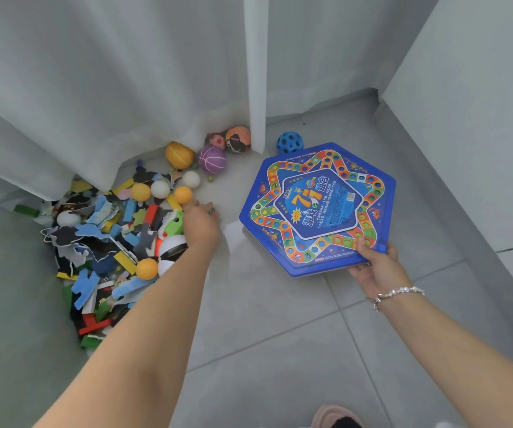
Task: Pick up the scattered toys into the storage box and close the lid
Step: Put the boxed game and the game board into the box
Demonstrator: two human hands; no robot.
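Observation:
A heap of scattered toys (106,242) lies on the floor by the curtain: foam puzzle pieces, blocks and small table-tennis balls. My left hand (201,223) reaches into its right side, fingertips beside an orange ball (183,194) and a green toy (173,222); its fingers are hidden behind the back of the hand. My right hand (375,264) grips the near edge of a blue hexagonal board game (317,208), thumb on top, held tilted above the floor. No storage box is clearly recognisable.
Bigger balls sit at the curtain's (125,88) foot: a yellow one (179,154), a purple one (212,159), an orange one (238,139) and a blue holed one (289,143). A grey-green surface (8,304) fills the left. A wall (480,118) stands right.

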